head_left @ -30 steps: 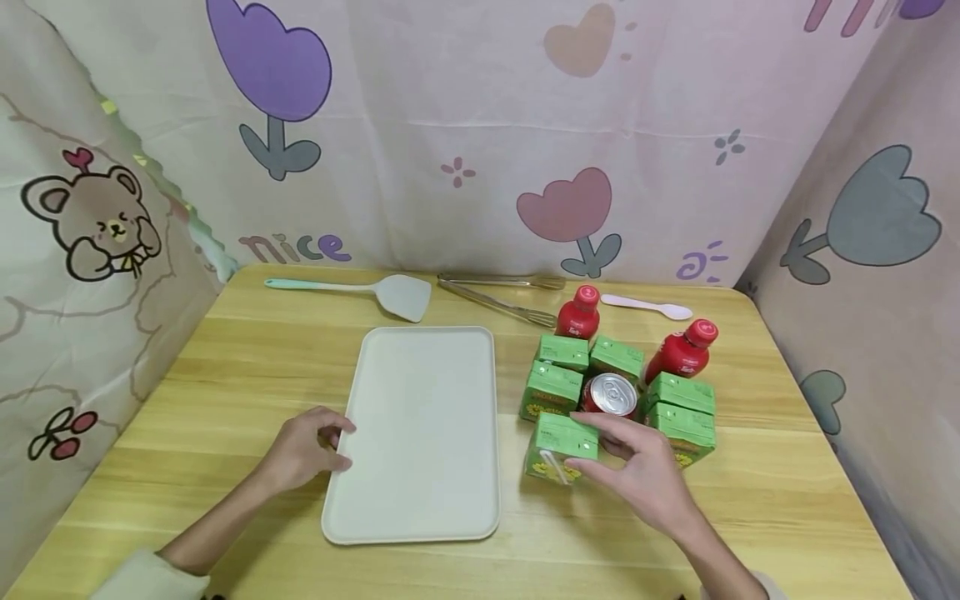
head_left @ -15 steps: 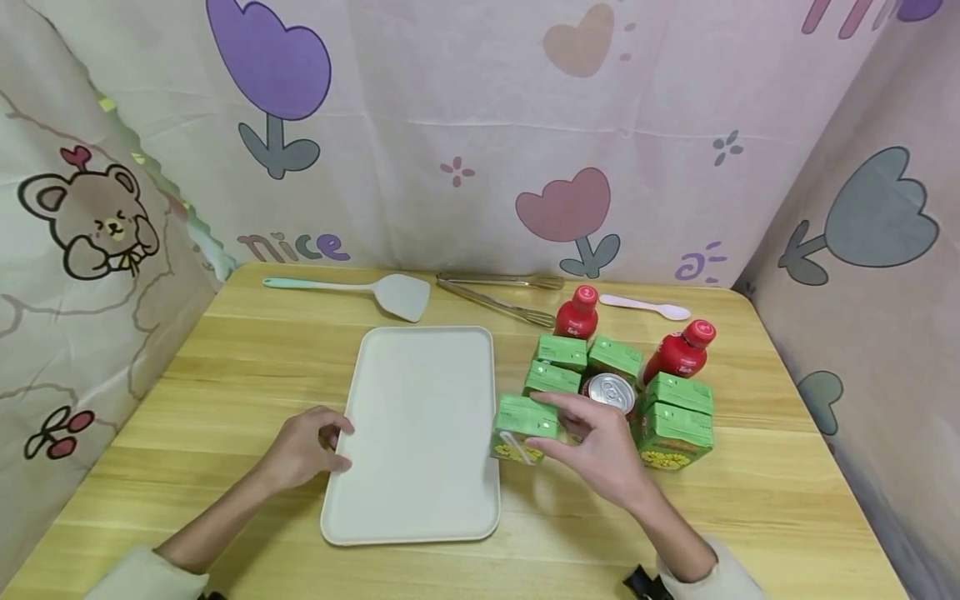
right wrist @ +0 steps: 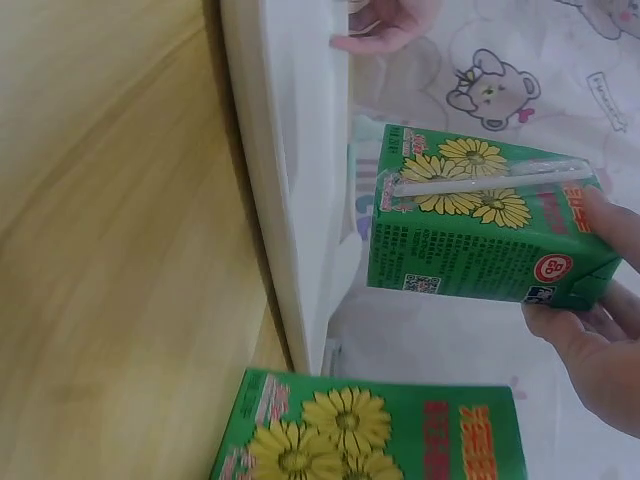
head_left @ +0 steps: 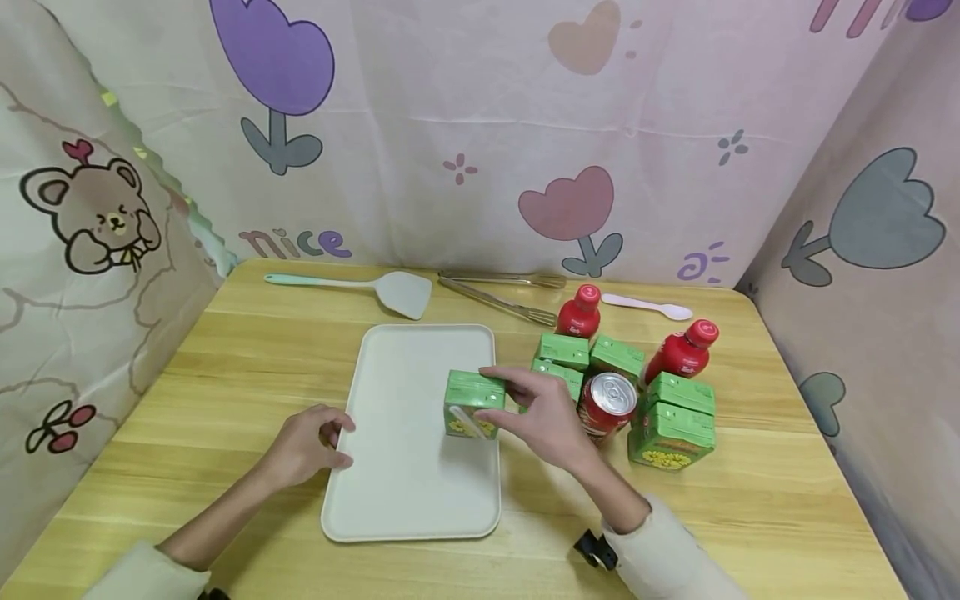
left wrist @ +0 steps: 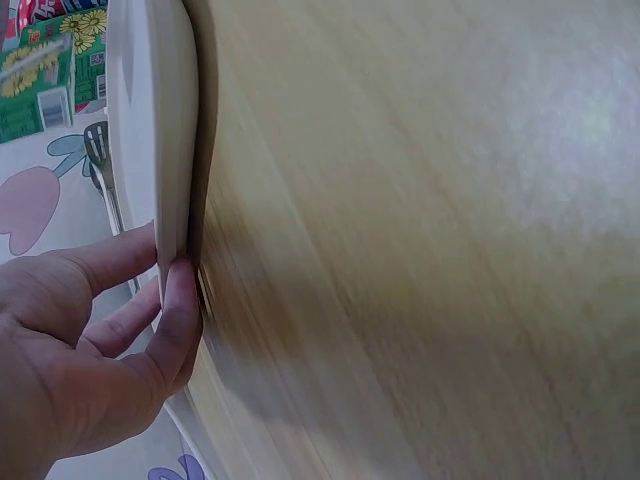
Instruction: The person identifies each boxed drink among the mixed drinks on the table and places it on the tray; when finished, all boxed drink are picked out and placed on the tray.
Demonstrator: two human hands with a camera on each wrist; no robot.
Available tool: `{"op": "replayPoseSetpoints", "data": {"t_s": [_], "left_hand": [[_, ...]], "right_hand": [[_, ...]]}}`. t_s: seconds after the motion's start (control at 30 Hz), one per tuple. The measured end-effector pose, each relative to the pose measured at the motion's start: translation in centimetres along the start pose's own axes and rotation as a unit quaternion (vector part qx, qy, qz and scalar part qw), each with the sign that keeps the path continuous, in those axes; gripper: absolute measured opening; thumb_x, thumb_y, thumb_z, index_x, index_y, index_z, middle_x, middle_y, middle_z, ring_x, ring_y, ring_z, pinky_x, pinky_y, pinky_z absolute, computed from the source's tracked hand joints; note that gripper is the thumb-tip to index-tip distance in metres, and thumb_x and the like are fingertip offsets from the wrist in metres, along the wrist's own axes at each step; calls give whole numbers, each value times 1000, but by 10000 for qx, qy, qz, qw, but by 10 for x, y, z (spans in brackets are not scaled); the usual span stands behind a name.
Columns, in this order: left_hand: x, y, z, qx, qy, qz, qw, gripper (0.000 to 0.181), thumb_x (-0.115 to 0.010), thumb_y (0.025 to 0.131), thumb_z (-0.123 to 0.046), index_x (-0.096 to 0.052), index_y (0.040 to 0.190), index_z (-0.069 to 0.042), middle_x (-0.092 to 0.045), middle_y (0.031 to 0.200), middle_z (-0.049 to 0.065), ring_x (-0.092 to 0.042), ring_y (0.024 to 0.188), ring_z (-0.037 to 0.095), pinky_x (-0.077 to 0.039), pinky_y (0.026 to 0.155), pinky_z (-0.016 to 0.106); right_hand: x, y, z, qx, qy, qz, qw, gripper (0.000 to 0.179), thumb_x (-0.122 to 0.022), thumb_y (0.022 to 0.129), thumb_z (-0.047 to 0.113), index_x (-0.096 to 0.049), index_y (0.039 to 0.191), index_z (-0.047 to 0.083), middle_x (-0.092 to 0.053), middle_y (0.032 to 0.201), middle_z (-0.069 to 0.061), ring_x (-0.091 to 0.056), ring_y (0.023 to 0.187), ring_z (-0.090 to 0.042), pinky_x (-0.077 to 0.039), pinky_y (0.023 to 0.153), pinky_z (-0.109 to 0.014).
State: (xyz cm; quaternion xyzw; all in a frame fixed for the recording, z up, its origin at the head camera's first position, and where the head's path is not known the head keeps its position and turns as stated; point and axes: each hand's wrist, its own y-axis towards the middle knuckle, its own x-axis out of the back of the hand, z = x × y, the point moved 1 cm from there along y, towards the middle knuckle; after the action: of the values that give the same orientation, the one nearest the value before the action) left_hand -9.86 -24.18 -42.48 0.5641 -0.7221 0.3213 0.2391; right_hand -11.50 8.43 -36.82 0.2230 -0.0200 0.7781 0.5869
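Note:
A green drink carton (head_left: 468, 404) with yellow flowers and a straw on its side is pinched near its top by my right hand (head_left: 551, 417). In the right wrist view this carton (right wrist: 470, 225) hangs above the tray's surface, apart from it. The off-white rectangular tray (head_left: 405, 492) lies flat on the table. My left hand (head_left: 303, 450) grips the tray's left rim; in the left wrist view its fingers (left wrist: 180, 315) lie against the rim's outside and underside.
Right of the tray stand several green cartons (head_left: 671, 437), a red soda can (head_left: 603, 408) and two red bottles (head_left: 579, 312). Along the back lie a spatula (head_left: 405, 292), metal tongs (head_left: 502, 302) and a pink spoon (head_left: 652, 307). Patterned cloth (head_left: 450, 108) walls the table.
My right hand has lifted the carton from beside the can and carried it left, over the tray's right part. My left hand has stayed at the rim.

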Motion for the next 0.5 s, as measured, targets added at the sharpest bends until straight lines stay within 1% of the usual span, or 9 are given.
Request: {"op": "replayPoseSetpoints", "data": {"t_s": [0.23, 0.33, 0.37, 0.5], "left_hand": [[-1, -1, 0, -29, -36, -36, 10000, 39, -81, 64, 1, -64, 99, -1, -54, 85, 7, -49, 76, 17, -42, 55, 20], [-2, -1, 0, -22, -46, -31, 10000, 39, -81, 64, 1, -64, 99, -1, -54, 85, 7, -49, 77, 17, -42, 55, 20], [-2, -1, 0, -15, -55, -26, 10000, 39, -81, 65, 1, -64, 99, -1, -54, 85, 7, -49, 77, 17, -42, 55, 20], [-1, -2, 1, -21, -56, -20, 10000, 38, -81, 65, 1, -63, 99, -1, -54, 85, 7, -49, 76, 18, -42, 55, 20]], "right_hand": [[-19, 26, -1, 34, 5, 194, 9998, 44, -80, 73, 12, -67, 115, 7, -68, 115, -11, -66, 104, -21, -53, 85, -24], [-26, 37, -1, 70, -60, 211, 9997, 45, -80, 74, 12, -67, 116, 7, -68, 114, -11, -67, 102, -21, -54, 84, -24], [-28, 41, -2, 80, -73, 220, 9997, 45, -80, 74, 13, -66, 116, 7, -68, 114, -12, -67, 102, -21, -54, 84, -26], [-39, 57, -6, 177, -148, 288, 9993, 45, -80, 75, 14, -66, 117, 8, -67, 116, -10, -66, 102, -19, -54, 85, -25]]}}
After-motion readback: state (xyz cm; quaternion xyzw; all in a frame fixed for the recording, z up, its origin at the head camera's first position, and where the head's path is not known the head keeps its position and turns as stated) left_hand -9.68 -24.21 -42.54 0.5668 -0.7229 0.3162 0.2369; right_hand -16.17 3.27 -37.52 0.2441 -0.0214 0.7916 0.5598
